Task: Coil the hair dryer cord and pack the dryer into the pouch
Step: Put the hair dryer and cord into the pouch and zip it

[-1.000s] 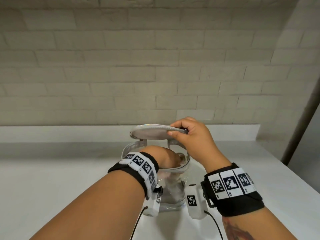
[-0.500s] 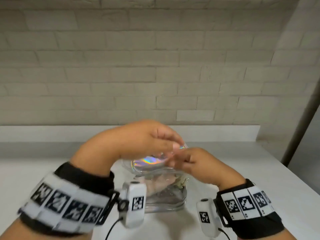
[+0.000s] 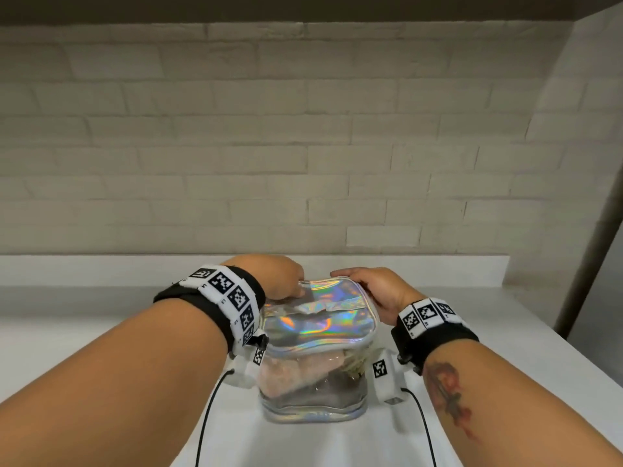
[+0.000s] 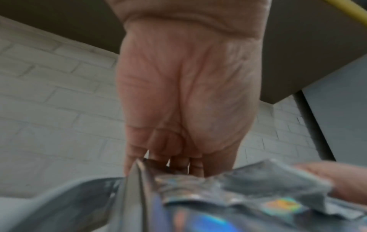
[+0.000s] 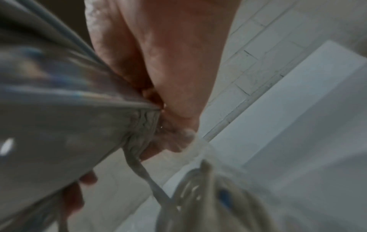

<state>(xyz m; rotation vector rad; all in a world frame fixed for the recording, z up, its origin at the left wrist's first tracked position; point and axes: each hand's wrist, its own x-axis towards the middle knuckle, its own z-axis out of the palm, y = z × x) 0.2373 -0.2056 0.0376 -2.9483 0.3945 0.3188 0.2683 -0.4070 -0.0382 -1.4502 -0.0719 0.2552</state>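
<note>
A clear pouch with a holographic lid stands on the white counter in front of me. Through its wall I see the pink hair dryer and a pale bundle of cord. The lid lies down over the pouch. My left hand curls its fingers over the lid's far left corner, and the left wrist view shows the left hand hooked behind the lid rim. My right hand grips the far right edge. Up close, the right hand pinches the lid corner.
The white counter runs back to a low ledge under a pale brick wall. Its right edge drops off near a dark post. Black cables trail from my wrist cameras beside the pouch.
My left hand came out of the pouch. The lid, held raised by my right hand before, now lies down over the pouch, with both hands on its far corners.
</note>
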